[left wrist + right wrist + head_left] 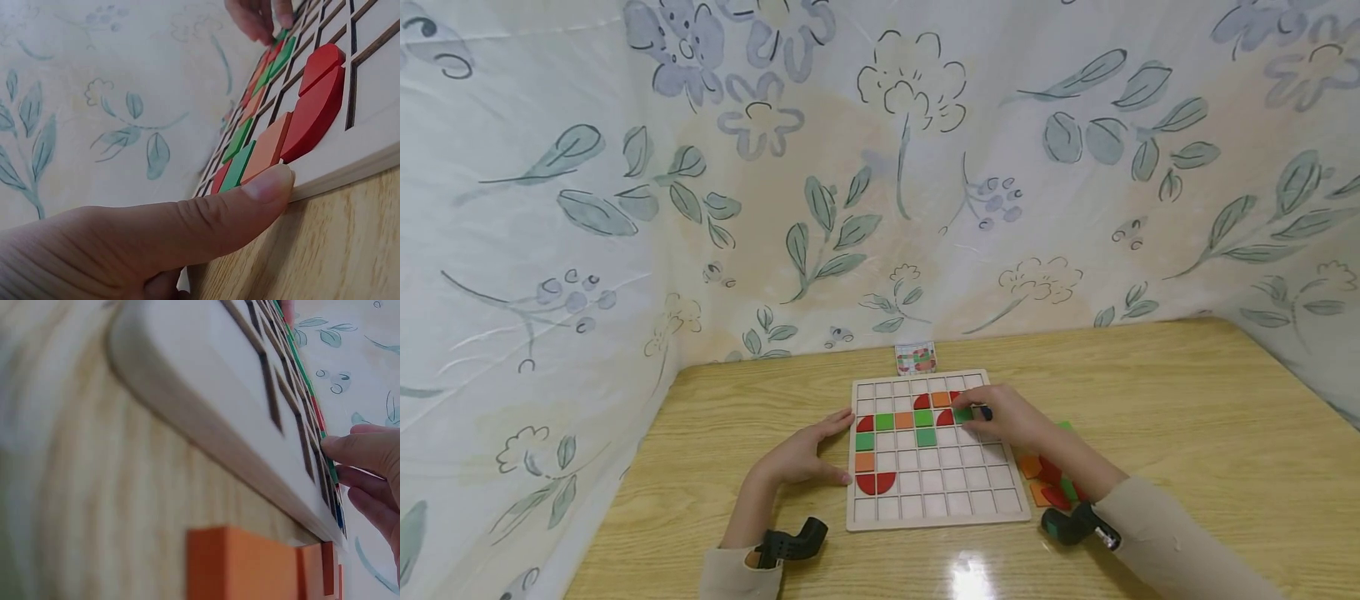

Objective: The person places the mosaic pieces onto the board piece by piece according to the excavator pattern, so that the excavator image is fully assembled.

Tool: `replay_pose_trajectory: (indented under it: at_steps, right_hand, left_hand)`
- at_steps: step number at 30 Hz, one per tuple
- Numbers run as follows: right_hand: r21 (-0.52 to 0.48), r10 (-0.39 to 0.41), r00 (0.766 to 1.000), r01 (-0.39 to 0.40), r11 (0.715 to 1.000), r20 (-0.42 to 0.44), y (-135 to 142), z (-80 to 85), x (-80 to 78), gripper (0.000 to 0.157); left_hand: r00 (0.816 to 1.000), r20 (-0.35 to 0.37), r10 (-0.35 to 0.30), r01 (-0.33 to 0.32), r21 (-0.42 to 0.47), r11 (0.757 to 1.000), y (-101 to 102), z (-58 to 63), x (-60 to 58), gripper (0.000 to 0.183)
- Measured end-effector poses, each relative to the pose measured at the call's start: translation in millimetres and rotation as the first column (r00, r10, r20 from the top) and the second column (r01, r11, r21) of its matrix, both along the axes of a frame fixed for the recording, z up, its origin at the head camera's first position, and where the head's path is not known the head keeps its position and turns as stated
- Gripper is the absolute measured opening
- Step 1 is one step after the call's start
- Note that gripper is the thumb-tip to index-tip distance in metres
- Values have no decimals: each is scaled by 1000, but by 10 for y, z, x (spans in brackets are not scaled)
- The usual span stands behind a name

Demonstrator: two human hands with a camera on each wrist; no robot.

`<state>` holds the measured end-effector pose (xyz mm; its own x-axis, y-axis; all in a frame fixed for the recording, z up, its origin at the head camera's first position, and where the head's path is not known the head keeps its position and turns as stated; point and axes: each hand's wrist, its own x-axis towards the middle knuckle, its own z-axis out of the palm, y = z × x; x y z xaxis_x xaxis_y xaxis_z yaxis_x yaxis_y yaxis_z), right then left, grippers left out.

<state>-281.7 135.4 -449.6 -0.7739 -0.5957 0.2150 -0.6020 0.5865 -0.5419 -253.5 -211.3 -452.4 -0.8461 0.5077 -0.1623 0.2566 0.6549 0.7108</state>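
Note:
A pale wooden grid board [938, 526] lies on the table with red, green and orange tiles set in several of its cells. My left hand [801, 454] rests against the board's left edge, fingers extended and thumb lying along the side near an orange square tile [267, 147] and the red rounded tiles [315, 112]. Over the upper right of the board, my right hand [1006, 415] pinches a green square tile [962, 413] between thumb and fingers at a cell beside a red quarter-round tile [944, 418]. Part of that green tile is hidden by the fingers.
A small card [916, 358] printed with a coloured pattern lies behind the board. Loose orange, red and green tiles [1039, 493] are piled right of the board, partly under my right forearm. Floral cloth [820, 208] hangs behind the wooden table [737, 392].

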Motion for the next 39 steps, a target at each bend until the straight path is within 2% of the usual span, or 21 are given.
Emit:
replay_pose_trajectory:
  at_steps: [6,9,13,18,21,30,39]
  right_hand:
    - [-50,-19,1000,18,999,-22,10,-12,25,23]
    - [-88,-41,999,41,995,-4,27,-22,33,23]
    - [-165,-82,991,99,981,104,94,-37,49,25]
    - [-262,-117,954,192,946,276,249,-36,77,33]
    - [-275,-134,940,226,934,315,371,-39,107,36]
    - [-280,-142,957,212,936,251,769,-56,253,39]
    - [-329,-124,981,168,929,150,1111,-121,379,31]
  left_hand:
    - [1000,-8,-4,4,-3,1000,-4,-4,5,90]
    - [1000,-14,-6,6,-7,1000,-3,-3,7,90]
    - [1000,-14,-1,1,-7,1000,6,-3,18,90]
    - [1000,-12,10,-10,-4,1000,19,2,32,91]
    - [1000,-13,12,-12,-6,1000,21,2,39,91]
    - [1000,2,16,-16,-2,1000,21,14,45,90]
    - [1000,2,14,-14,-14,1000,16,5,43,91]
